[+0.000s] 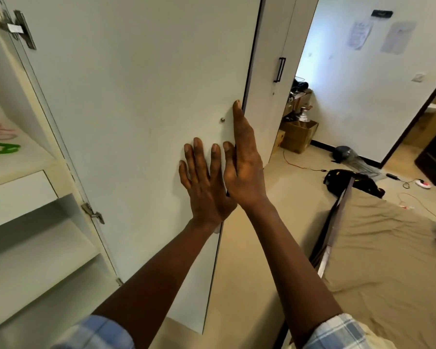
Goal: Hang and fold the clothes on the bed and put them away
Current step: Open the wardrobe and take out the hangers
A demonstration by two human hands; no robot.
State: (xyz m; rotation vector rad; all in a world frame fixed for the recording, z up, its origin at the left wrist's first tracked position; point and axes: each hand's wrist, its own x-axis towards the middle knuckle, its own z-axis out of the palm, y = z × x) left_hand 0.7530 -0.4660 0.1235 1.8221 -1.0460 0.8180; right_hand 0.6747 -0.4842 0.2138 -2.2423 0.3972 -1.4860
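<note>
A white wardrobe door (136, 102) stands swung open in front of me, hinged at the left. My left hand (204, 182) presses flat on its inner face with fingers spread and straight. My right hand (244, 157) lies along the door's free edge, with its fingers behind the edge and hidden. The bed (388, 260) with a tan sheet lies at the lower right; no clothes show on the part in view. Green and pink hangers (0, 144) lie on a wardrobe shelf at the far left.
Open wardrobe shelves (35, 243) and a drawer front fill the left. A second wardrobe door with a black handle (279, 69) stands behind. Cardboard boxes (297, 134), a black bag (347, 181), cables and a power strip (422, 183) lie on the floor.
</note>
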